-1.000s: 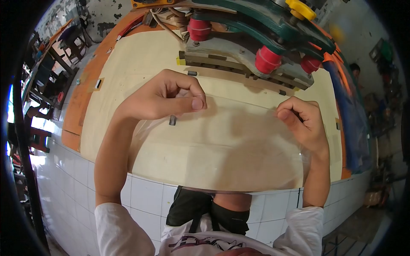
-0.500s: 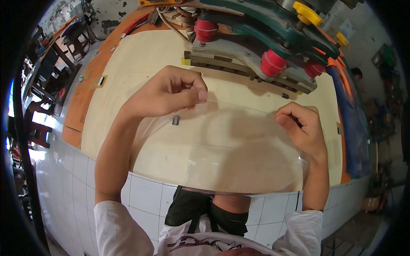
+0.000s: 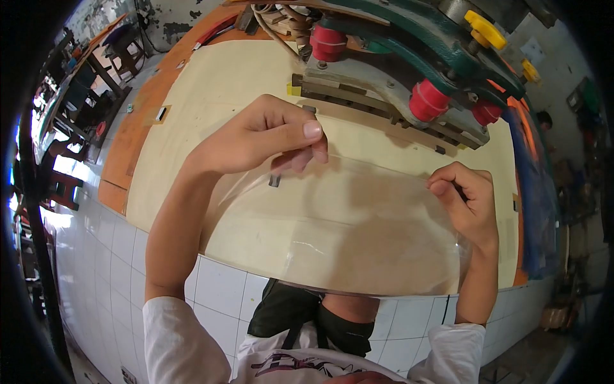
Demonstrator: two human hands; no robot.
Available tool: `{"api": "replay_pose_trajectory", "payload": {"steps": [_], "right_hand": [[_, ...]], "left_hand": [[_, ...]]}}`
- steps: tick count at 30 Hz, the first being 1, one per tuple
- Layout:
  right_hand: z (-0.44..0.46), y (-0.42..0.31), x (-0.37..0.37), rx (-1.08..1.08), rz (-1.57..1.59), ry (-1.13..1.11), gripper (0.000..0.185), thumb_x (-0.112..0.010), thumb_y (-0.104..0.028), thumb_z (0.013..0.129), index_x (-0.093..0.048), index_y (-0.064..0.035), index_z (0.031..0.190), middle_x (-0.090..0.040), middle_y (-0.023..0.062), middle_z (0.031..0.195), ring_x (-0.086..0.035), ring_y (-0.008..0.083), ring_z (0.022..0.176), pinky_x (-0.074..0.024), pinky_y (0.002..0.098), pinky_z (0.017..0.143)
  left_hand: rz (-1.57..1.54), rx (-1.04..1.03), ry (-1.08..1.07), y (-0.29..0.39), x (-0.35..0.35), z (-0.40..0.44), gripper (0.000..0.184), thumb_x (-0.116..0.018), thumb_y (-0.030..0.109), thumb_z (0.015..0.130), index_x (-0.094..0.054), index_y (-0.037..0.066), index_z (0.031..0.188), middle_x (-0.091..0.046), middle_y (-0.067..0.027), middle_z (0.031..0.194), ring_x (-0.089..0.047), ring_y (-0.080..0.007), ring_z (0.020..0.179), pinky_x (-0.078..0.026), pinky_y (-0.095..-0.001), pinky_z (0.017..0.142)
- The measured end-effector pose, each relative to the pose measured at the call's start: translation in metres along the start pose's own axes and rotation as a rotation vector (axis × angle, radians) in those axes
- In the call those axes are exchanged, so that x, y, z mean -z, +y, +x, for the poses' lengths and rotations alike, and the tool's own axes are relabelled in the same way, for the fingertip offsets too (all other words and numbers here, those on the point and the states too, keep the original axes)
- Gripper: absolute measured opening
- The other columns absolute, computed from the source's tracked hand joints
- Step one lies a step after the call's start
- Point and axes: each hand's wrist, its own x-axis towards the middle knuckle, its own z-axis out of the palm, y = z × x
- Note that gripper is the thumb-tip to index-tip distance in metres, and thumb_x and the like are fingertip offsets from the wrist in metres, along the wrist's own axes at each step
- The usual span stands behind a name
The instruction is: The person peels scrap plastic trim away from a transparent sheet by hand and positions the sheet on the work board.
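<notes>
A clear plastic sheet (image 3: 371, 237) spreads between my hands over the pale table board (image 3: 173, 141). My left hand (image 3: 275, 137) pinches its upper left edge between thumb and fingers. At the sheet's upper right corner, my right hand (image 3: 464, 198) is closed on the plastic. A small dark block (image 3: 274, 181) lies on the board beneath my left hand. Beyond the hands stands a machine with a long metal bar (image 3: 384, 112), red cylinders (image 3: 428, 100) and green arms.
A yellow knob (image 3: 486, 29) tops the machine. Blue plastic (image 3: 539, 211) hangs at the table's right edge. A red stool (image 3: 64, 191) and a dark stool (image 3: 125, 45) stand on the tiled floor at left. Part of another person shows at far right.
The view has shifted, so the machine and board appear farther right and the bar slightly lower. My left hand's lower fingers have spread downward a little; both hands stay at the sheet.
</notes>
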Motion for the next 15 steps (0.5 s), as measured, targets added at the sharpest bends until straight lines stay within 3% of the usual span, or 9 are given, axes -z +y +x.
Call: {"api": "replay_pose_trajectory", "payload": {"steps": [2, 3, 5, 8, 15], "right_hand": [[0.0000, -0.0007, 0.0011, -0.008, 0.010, -0.013, 0.011, -0.065, -0.006, 0.084, -0.062, 0.0033, 0.079, -0.063, 0.0073, 0.066, -0.057, 0.0110, 0.058, -0.0443, 0.0228, 0.056], [-0.0001, -0.0005, 0.0010, -0.007, 0.011, -0.014, 0.011, -0.065, -0.006, 0.084, -0.062, 0.0033, 0.079, -0.063, 0.0073, 0.066, -0.057, 0.0110, 0.058, -0.0443, 0.0228, 0.056], [0.0001, 0.0005, 0.0002, 0.005, 0.027, -0.005, 0.012, -0.065, -0.007, 0.085, -0.062, 0.0031, 0.079, -0.063, 0.0071, 0.066, -0.057, 0.0103, 0.058, -0.0439, 0.0225, 0.056], [0.0000, 0.0031, -0.0009, 0.014, 0.045, -0.001, 0.013, -0.065, -0.008, 0.086, -0.062, 0.0031, 0.079, -0.062, 0.0064, 0.065, -0.055, 0.0094, 0.057, -0.0421, 0.0222, 0.054], [0.0001, 0.0040, 0.0009, -0.016, 0.082, -0.013, 0.014, -0.064, -0.008, 0.087, -0.061, 0.0028, 0.078, -0.060, 0.0052, 0.064, -0.051, 0.0084, 0.055, -0.0392, 0.0214, 0.052]], "left_hand": [[-0.079, -0.111, -0.039, -0.0054, 0.0008, 0.0003, 0.042, -0.056, 0.034, 0.091, -0.064, -0.006, 0.083, -0.058, -0.0096, 0.068, -0.057, -0.0149, 0.054, -0.047, -0.0253, 0.048], [-0.079, -0.110, -0.038, -0.0049, 0.0016, 0.0000, 0.042, -0.056, 0.034, 0.091, -0.064, -0.006, 0.083, -0.058, -0.0096, 0.068, -0.057, -0.0149, 0.054, -0.047, -0.0253, 0.048], [-0.158, -0.098, -0.061, -0.0033, 0.0032, -0.0009, 0.040, -0.061, 0.030, 0.085, -0.065, -0.009, 0.091, -0.060, -0.0148, 0.084, -0.062, -0.0197, 0.067, -0.054, -0.0285, 0.055], [-0.156, -0.136, -0.055, -0.0028, 0.0041, 0.0003, 0.038, -0.063, 0.026, 0.080, -0.065, -0.009, 0.093, -0.059, -0.0156, 0.095, -0.063, -0.0204, 0.076, -0.055, -0.0297, 0.061], [-0.151, -0.267, -0.094, -0.0105, 0.0052, 0.0017, 0.035, -0.064, 0.022, 0.079, -0.065, -0.008, 0.098, -0.059, -0.0149, 0.094, -0.062, -0.0206, 0.078, -0.054, -0.0314, 0.067]]}}
